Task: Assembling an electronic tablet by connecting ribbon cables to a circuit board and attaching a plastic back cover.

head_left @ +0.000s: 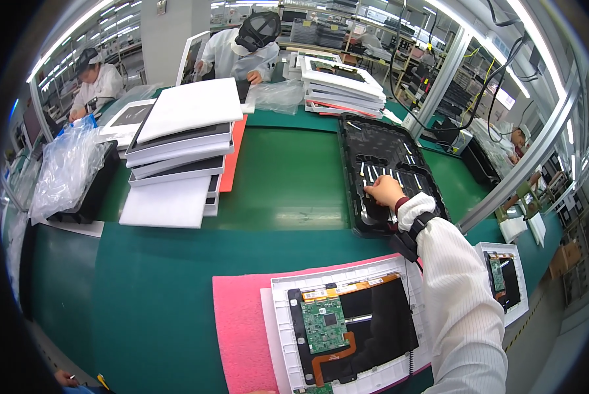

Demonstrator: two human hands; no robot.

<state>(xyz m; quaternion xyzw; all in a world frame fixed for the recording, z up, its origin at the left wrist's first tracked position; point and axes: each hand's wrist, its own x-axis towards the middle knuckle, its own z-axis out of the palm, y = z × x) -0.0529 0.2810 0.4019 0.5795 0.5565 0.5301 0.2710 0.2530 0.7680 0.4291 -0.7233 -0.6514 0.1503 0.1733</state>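
Right hand [385, 192] reaching forward, fingertips pinched together on small white strip [370, 189] in black tray [373, 141]. Tray's long axis runs away from person, near end under hand. More white strips [399, 174] just beyond fingers. Open panel [353, 322] on pink foam [242, 322] near wrist. Left hand not seen.

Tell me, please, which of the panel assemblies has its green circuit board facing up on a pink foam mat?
The white-framed panel nearest the person, on the pink foam mat. The stacked panels across the green table show no circuit boards.
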